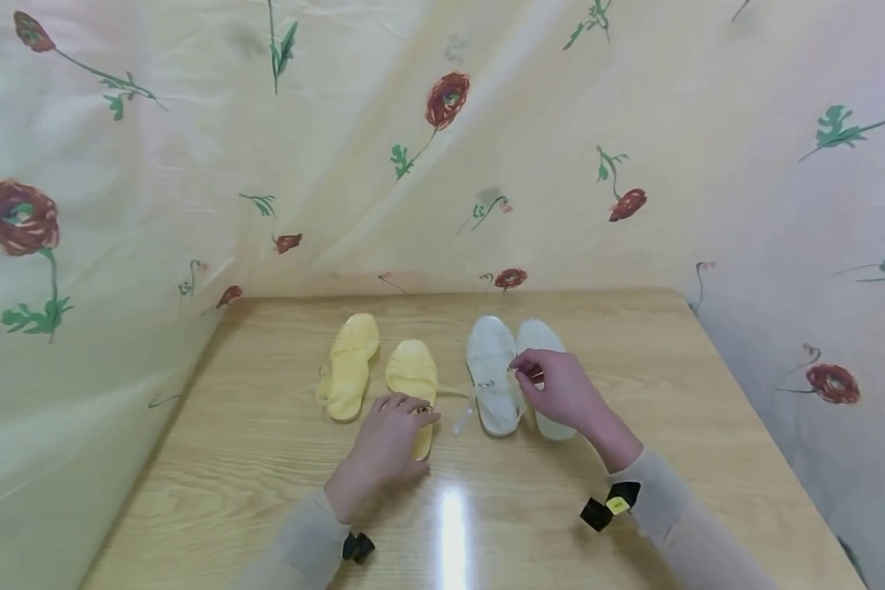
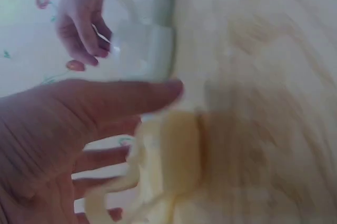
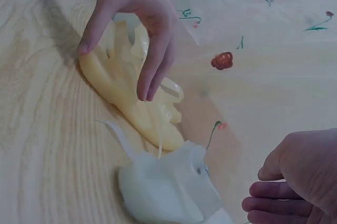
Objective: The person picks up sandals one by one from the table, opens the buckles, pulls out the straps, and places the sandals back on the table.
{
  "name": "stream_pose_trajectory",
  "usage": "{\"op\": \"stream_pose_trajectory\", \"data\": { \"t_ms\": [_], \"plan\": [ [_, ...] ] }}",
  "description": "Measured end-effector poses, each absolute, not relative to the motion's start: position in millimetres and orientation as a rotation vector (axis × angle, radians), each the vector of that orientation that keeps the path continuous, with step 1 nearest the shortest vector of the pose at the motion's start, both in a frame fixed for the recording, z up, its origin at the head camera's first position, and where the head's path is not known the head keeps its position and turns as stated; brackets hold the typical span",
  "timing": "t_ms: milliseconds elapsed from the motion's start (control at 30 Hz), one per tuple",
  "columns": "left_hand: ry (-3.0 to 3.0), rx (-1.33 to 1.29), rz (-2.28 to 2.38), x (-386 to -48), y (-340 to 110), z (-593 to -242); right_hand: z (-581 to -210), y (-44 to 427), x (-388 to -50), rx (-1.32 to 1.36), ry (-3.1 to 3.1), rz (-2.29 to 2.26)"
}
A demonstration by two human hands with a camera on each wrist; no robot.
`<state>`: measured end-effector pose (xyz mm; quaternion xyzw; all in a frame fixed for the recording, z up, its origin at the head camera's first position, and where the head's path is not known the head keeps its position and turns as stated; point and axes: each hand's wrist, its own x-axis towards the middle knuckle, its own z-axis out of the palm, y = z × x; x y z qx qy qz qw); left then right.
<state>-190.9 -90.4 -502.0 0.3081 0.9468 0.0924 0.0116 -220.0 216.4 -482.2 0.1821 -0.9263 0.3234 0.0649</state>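
Note:
Two yellow sandals stand side by side on the table: the left one point(image 1: 352, 369) and the right one point(image 1: 411, 365). My left hand point(image 1: 389, 434) is over the heel half of the right yellow sandal, fingers spread around its straps and thumb extended. Right of them are two white sandals, a left one point(image 1: 489, 348) and a right one point(image 1: 538, 334). My right hand point(image 1: 560, 387) hovers above the right white sandal, partly hiding it. In the right wrist view, the fingers point(image 3: 279, 206) are loosely bent with nothing between them.
A yellow strap point(image 1: 453, 393) sticks out toward the white pair, and a pale strap point(image 1: 463, 421) lies beside the left white sandal. The wooden table point(image 1: 265, 459) meets a floral cloth point(image 1: 369, 106) behind and at both sides.

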Motion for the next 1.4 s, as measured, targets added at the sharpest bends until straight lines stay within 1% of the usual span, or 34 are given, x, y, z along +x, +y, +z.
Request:
{"op": "stream_pose_trajectory", "data": {
  "t_ms": [100,200,333,567,767,900,967,1067,1233,1400],
  "plan": [
    [2.990,0.979,0.267,-192,-94,-508,-487,219,-215,0.548,-2.808,0.992],
    [3.038,0.988,0.346,-202,-100,-511,-491,221,-211,0.527,-2.824,1.012],
    [3.109,0.915,0.418,-221,-105,-509,-496,222,-207,0.498,-2.840,1.018],
    [3.136,0.761,0.355,-246,-109,-502,-491,223,-206,0.497,-2.842,1.000],
    [3.124,0.709,0.255,-248,-102,-501,-485,224,-206,0.502,-2.837,1.000],
    [3.128,0.699,0.156,-243,-89,-498,-485,227,-206,0.490,-2.837,0.989],
    [3.123,0.715,0.181,-242,-79,-495,-482,229,-208,0.499,-2.841,0.965],
    [3.104,0.746,0.344,-242,-63,-491,-478,230,-211,0.513,-2.842,0.933],
    [2.942,0.718,0.809,-247,-39,-483,-474,224,-221,0.588,-2.835,0.931],
    [2.718,0.622,1.111,-250,-21,-492,-475,214,-233,0.695,-2.921,0.902]
  ]
}}
